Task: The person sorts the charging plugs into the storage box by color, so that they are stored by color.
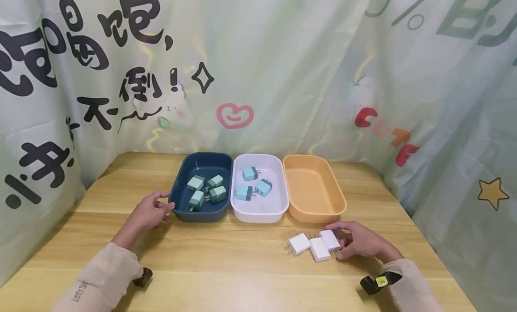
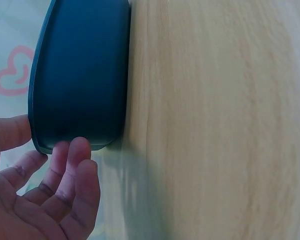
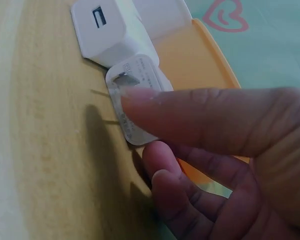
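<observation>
Three white USB chargers (image 1: 319,249) with metal prongs sit close together on the table, in front of the orange tray (image 1: 296,186). My right hand (image 1: 361,241) pinches the rightmost white charger (image 1: 329,240). In the right wrist view the thumb lies over this charger's pronged face (image 3: 132,67), partly hiding it, while another charger (image 3: 107,30) shows its USB port. At the left, my left hand (image 1: 149,211) touches the dark blue tray (image 2: 80,75) with thumb and index finger at its rim; the other fingers are loosely bent beside its wall.
Several green chargers (image 1: 196,182) lie in the dark blue tray. Light blue chargers (image 1: 263,187) lie in the white tray (image 1: 260,215), which stands between the other two trays. A printed curtain (image 1: 282,78) hangs behind the wooden table (image 1: 226,267).
</observation>
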`<action>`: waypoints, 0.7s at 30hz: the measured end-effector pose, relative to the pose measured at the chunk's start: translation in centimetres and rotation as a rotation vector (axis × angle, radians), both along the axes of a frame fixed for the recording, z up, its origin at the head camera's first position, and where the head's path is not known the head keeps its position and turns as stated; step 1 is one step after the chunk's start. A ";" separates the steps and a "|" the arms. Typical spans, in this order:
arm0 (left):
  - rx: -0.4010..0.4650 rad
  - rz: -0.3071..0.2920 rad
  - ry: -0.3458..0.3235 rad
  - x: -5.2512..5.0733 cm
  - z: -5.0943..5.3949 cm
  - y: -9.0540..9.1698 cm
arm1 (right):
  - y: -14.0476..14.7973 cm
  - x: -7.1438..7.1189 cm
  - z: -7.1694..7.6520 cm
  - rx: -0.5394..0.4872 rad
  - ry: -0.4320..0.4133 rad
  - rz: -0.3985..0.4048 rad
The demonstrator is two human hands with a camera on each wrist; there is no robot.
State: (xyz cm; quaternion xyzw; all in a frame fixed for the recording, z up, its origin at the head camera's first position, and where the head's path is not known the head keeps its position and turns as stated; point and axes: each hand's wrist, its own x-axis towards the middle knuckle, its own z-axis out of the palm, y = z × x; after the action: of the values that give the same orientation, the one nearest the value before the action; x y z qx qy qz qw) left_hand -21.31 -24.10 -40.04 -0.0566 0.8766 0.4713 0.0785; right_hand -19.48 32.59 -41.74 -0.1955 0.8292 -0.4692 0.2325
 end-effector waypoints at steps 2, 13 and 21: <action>-0.001 0.003 -0.010 0.1 -0.1 -0.1 | -0.1 0.0 -0.2 0.012 0.002 -0.008; -0.006 0.004 -0.008 0.2 0.1 0.0 | -0.3 0.2 -0.2 0.057 0.051 -0.065; -0.005 0.004 -0.013 0.0 0.2 0.1 | -0.2 0.1 0.9 0.030 0.038 -0.077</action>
State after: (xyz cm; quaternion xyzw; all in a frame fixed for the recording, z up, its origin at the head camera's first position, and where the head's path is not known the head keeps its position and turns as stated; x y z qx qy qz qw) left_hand -21.27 -24.02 -39.82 -0.0617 0.8771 0.4690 0.0830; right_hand -19.34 32.43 -40.83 -0.1690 0.8473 -0.4614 0.2014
